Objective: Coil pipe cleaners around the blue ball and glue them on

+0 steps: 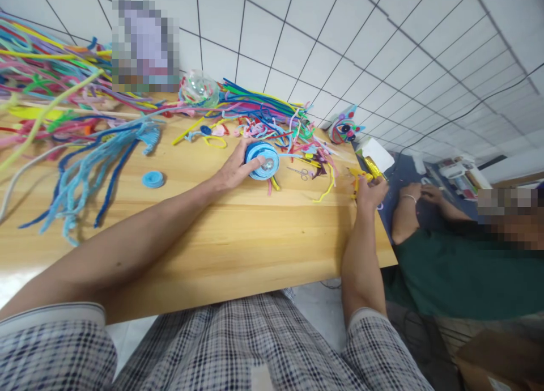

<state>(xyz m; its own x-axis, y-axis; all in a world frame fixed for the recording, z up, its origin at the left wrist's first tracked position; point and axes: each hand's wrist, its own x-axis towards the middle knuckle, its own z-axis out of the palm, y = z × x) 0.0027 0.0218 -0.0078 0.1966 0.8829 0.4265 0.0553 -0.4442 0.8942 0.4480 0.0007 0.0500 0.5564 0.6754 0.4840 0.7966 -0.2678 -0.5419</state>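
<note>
Near the middle of the frame, the left hand (235,169) has its grip closed on a round blue piece (271,152), wound in fuzzy coils about a clear, shiny centre, held just above the tabletop (255,238). Toward the right, at the far end of the tabletop, the right hand (371,191) has its fingers bent at something yellow (356,187); whether that grip is pinching it I cannot tell. Just beyond that hand sits a white box (380,152), with a shiny gold packet (372,166) at its near side (inside or merely in front, the view leaves unclear). At upper centre, a see-through round container (199,88) shows coloured bits through its wall, though in it or behind it is hard to say. A cardboard box (493,354) fills the lower right corner, its contents too dark to read. Left of centre lies a small blue coil (153,179), near a bundle of light-blue stems (91,161). Small scissors (302,174) lie just right of the round blue piece. At the right edge, another person in dark green (463,277) sits near the tabletop's end.
</note>
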